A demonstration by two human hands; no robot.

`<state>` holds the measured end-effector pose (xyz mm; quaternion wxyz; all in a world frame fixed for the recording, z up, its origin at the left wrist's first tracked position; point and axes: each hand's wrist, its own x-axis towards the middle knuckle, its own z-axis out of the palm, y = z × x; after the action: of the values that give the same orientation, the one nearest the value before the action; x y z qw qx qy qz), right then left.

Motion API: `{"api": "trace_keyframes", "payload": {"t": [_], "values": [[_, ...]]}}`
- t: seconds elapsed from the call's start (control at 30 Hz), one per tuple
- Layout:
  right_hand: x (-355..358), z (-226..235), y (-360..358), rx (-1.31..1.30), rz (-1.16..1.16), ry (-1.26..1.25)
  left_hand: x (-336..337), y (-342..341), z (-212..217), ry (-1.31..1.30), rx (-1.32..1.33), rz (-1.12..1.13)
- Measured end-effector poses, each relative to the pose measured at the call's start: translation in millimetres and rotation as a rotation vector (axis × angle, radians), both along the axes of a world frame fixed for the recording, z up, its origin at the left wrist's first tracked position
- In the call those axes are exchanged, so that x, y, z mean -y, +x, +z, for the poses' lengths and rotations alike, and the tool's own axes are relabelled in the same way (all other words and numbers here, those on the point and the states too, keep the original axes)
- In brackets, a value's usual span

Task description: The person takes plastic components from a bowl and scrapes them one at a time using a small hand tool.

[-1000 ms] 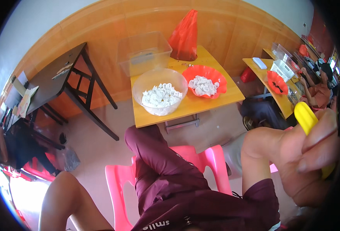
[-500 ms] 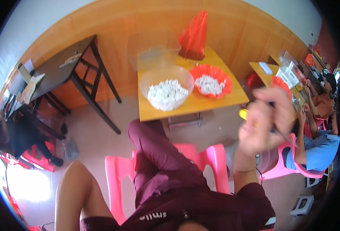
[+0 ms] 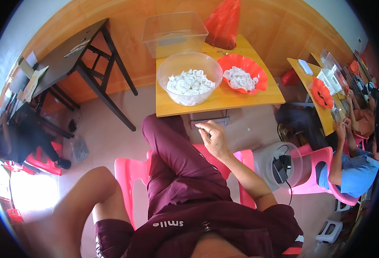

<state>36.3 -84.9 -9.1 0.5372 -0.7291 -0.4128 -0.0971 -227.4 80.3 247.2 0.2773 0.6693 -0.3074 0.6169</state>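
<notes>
My right hand (image 3: 213, 139) hangs over my lap, just short of the table's near edge. Its fingers are curled toward the thumb, with a small dark bit showing between them that I cannot identify. At the lower left, my left forearm runs from the bent elbow into a blur, where my left hand (image 3: 32, 234) is smeared and its fingers unreadable. On the table (image 3: 172, 111) stands a clear round bowl (image 3: 166, 75) holding many small white pieces. Right beside it is a red wavy-rimmed bowl (image 3: 261, 73) with similar white pieces.
Behind the bowls are a clear rectangular bin (image 3: 174, 32) and a red plastic bag (image 3: 224, 26). A dark table (image 3: 65, 64) stands left. To the right are a clear tub (image 3: 264, 172) with black adapters (image 3: 280, 168), pink chairs and people seated at another table (image 3: 299, 79).
My right hand has come down and leftward from its raised place at the right. The yellow-and-metal tool seen with it earlier no longer shows. My left forearm has swung outward to the left.
</notes>
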Motion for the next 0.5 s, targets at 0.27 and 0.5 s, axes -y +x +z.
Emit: {"api": "trace_keyframes", "payload": {"t": [0.27,0.5], "values": [[16.2,-12.4,7.2,-0.115,-0.097,-0.077,-53.2,276.3,-87.8,-0.258,-0.998,0.183],[14.3,-8.3,7.1,-0.082,-0.095,-0.065,-74.5,383.7,-193.0,0.188,-1.299,0.622]]}}
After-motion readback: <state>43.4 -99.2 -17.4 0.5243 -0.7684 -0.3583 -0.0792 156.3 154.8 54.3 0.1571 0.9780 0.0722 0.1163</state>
